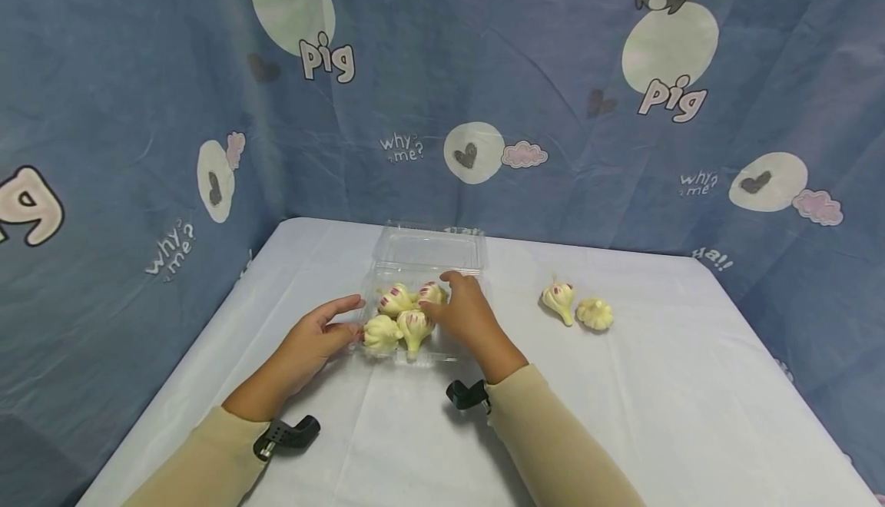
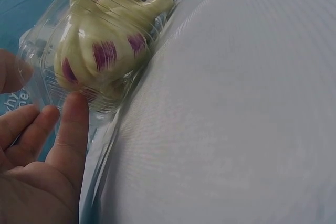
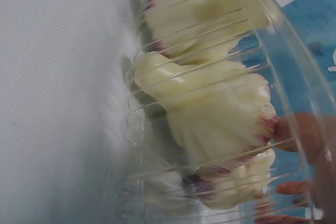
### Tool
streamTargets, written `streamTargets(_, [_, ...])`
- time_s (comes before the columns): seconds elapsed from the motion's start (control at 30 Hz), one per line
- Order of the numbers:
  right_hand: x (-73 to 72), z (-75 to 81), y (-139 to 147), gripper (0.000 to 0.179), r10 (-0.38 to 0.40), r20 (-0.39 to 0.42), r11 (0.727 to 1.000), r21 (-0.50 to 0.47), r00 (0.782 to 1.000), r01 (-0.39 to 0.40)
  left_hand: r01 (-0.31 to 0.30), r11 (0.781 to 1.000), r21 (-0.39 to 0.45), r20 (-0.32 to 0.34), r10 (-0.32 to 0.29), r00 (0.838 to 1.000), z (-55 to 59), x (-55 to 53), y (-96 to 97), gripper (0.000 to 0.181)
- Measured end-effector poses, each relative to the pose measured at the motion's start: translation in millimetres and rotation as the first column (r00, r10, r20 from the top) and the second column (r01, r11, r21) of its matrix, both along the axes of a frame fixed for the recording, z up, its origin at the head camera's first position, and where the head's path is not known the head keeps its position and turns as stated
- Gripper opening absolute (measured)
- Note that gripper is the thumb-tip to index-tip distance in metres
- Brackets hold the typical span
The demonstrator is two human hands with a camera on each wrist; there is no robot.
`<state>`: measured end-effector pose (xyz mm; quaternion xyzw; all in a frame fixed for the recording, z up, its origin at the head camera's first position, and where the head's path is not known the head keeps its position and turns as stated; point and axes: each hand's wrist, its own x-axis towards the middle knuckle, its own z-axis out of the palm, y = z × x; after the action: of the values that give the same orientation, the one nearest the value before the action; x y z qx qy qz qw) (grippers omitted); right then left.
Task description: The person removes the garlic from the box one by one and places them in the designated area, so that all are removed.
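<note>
A clear plastic clamshell box (image 1: 449, 349) lies on the table with its lid folded back. Inside are several garlic bulbs, pale yellow with purple streaks, including a front-left bulb (image 1: 381, 333) and a front-right bulb (image 1: 415, 326). My left hand (image 1: 311, 347) touches the box's left wall with fairly straight fingers; the left wrist view shows a fingertip (image 2: 76, 103) against the plastic beside a bulb (image 2: 100, 51). Over the box's right side, my right hand (image 1: 470, 311) has thumb and fingers around the back-right garlic bulb (image 1: 430, 293). Its palm side is hidden.
To the right of the box, two loose garlic items, a bulb (image 1: 558, 299) and a rounder bulb (image 1: 595, 314), lie on the white tablecloth (image 1: 677, 384). The open lid (image 1: 430, 247) reaches toward the blue printed curtain (image 1: 387, 92) behind the table.
</note>
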<state>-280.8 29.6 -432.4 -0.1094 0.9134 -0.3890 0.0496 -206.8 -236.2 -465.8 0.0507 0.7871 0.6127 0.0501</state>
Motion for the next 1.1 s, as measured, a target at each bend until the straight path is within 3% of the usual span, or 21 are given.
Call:
streamTargets(0.5, [-1.0,-3.8,-2.6,0.064,0.019,0.039,1.0,0.013,0.999,-0.02,0.005,1.0,0.011,-0.003,-0.005,1.0,-1.6,-0.9,-1.0,0.059])
streamTargets(0.87, [-1.3,-2.2,-4.0,0.062,0.001,0.116,0.999,-0.043,0.993,0.004,0.003,1.0,0.008,-0.002,-0.003,1.0,-1.6,-1.3,-1.3,0.059])
streamTargets(1.1, [-3.4,-5.3,-3.4,0.05,0.011,0.097,0.999,-0.039,0.995,-0.007,0.001,1.0,0.005,0.004,-0.001,1.0,-1.1,-0.7,-0.7,0.059])
